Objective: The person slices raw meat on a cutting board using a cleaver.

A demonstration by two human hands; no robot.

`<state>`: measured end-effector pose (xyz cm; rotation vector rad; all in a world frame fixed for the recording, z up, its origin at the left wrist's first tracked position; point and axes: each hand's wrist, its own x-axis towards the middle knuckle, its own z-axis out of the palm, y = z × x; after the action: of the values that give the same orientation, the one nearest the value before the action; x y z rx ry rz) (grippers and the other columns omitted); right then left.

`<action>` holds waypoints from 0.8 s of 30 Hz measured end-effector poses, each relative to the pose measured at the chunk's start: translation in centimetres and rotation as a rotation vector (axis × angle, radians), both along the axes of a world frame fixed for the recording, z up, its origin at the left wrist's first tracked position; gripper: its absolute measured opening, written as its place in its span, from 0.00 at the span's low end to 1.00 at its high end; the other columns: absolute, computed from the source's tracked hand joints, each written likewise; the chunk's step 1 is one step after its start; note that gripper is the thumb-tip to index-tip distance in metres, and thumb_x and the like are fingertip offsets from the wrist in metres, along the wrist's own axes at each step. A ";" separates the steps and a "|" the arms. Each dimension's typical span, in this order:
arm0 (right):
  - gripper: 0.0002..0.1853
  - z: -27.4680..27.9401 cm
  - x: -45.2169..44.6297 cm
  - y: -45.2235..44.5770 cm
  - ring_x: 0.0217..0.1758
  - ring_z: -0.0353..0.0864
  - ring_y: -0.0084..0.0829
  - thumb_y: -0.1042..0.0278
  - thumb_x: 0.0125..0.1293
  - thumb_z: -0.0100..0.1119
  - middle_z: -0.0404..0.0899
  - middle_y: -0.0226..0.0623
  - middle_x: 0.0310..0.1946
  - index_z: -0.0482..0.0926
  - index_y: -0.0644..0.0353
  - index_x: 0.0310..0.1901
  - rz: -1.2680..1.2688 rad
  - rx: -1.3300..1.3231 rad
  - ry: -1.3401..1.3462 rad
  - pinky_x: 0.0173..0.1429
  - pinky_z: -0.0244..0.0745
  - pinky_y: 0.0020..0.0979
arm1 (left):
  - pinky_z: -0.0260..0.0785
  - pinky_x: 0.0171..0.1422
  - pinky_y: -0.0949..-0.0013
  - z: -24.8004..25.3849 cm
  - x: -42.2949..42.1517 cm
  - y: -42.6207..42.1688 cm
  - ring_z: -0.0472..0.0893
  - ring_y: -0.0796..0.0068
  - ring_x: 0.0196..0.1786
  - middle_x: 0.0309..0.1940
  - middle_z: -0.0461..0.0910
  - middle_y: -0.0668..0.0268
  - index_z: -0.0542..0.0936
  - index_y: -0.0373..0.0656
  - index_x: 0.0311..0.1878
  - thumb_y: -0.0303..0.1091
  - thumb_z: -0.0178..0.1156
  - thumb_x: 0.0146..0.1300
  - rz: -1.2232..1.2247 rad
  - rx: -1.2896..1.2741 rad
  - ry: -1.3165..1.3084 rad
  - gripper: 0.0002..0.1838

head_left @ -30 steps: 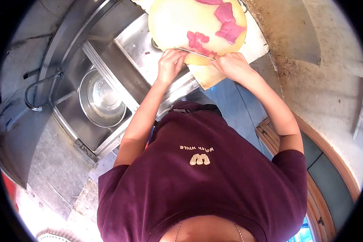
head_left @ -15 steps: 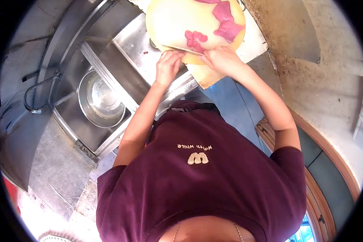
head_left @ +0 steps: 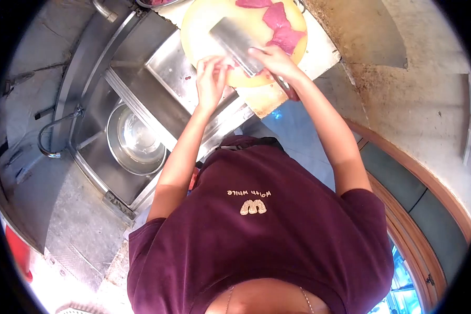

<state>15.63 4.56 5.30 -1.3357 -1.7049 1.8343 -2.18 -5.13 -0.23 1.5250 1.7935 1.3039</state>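
My right hand point(head_left: 277, 62) is closed around the handle of a cleaver point(head_left: 236, 44). The broad metal blade lies nearly flat over the round yellow cutting board point(head_left: 198, 31) and hides part of the small meat pieces under it. At the board's near left edge is my left hand point(head_left: 211, 78), its fingers bent and apart, the tips beside the blade and a bit of pink meat. Larger slices of raw red meat point(head_left: 277, 18) lie on the far right of the board.
Left of the board is a steel double sink point(head_left: 141, 99) with a round metal bowl point(head_left: 136, 138) in one basin. A curved faucet point(head_left: 48, 152) stands beyond it. A stained wall point(head_left: 366, 73) rises on the right. Part of another metal dish point(head_left: 159, 2) shows at the top edge.
The cleaver has turned from edge-on to nearly flat, its blade now over the small meat pieces. My left hand has lifted slightly and its fingers have loosened. The view has shifted a little.
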 end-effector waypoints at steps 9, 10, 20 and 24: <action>0.18 -1.4 1.7 -2.9 0.14 0.68 0.22 0.53 0.68 0.51 0.71 0.31 0.17 0.74 0.64 0.43 -0.543 -0.398 0.404 0.16 0.67 0.26 | 0.68 0.47 0.78 1.4 2.3 4.5 0.74 0.82 0.41 0.45 0.76 0.66 0.77 0.36 0.50 0.34 0.51 0.69 0.106 -0.245 -0.754 0.13; 0.18 -1.4 1.7 -3.3 0.14 0.68 0.22 0.54 0.68 0.51 0.71 0.31 0.17 0.74 0.64 0.42 -0.584 -0.392 0.429 0.16 0.67 0.27 | 0.68 0.49 0.75 1.2 2.5 4.4 0.74 0.79 0.42 0.45 0.76 0.65 0.76 0.37 0.51 0.36 0.54 0.68 0.095 -0.207 -0.697 0.14; 0.17 -1.2 10.4 -10.0 0.11 0.67 0.24 0.55 0.66 0.52 0.70 0.32 0.13 0.75 0.62 0.31 -0.529 -0.295 -0.005 0.16 0.62 0.26 | 0.55 0.66 0.51 0.9 3.9 3.3 0.61 0.43 0.64 0.60 0.63 0.49 0.72 0.43 0.58 0.50 0.72 0.44 -0.319 0.041 0.598 0.38; 0.17 -4.9 10.2 -13.2 0.10 0.67 0.24 0.53 0.66 0.53 0.70 0.32 0.12 0.74 0.61 0.31 -0.551 -0.327 0.007 0.16 0.62 0.26 | 0.57 0.67 0.54 -0.5 3.4 4.8 0.64 0.47 0.62 0.58 0.67 0.48 0.71 0.39 0.58 0.46 0.68 0.51 -0.294 0.080 0.418 0.33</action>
<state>25.83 -8.67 0.39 -1.7060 -0.9139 1.8095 1.24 -0.32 -0.78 2.1370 1.6727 0.9757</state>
